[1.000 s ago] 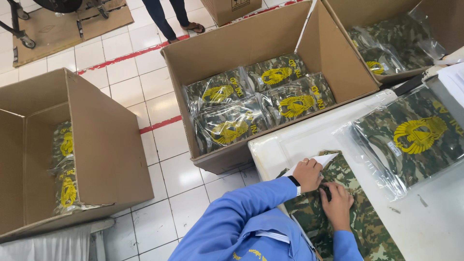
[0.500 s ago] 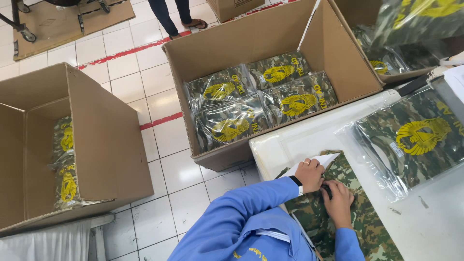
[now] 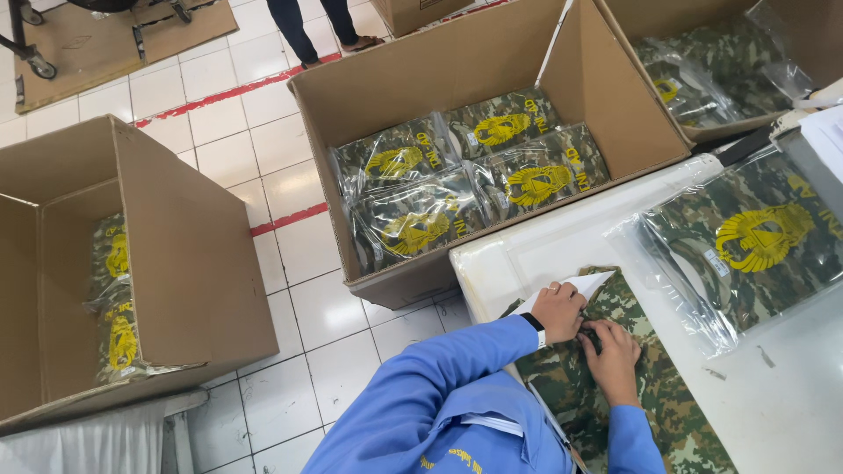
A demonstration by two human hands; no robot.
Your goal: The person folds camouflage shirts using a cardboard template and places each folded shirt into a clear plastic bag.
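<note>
Three cardboard boxes, four bagged camouflage garments in the middle one.

From my feed, the fingers of both hands are curled into the folded camouflage garment, so I cannot tell what they pinch there, and the garment itself runs off the bottom edge. The person standing at the top is cut at the legs, the box at the upper right and the left box are cropped by the frame. The white paper slip is half under the left hand, its face unreadable.
</note>
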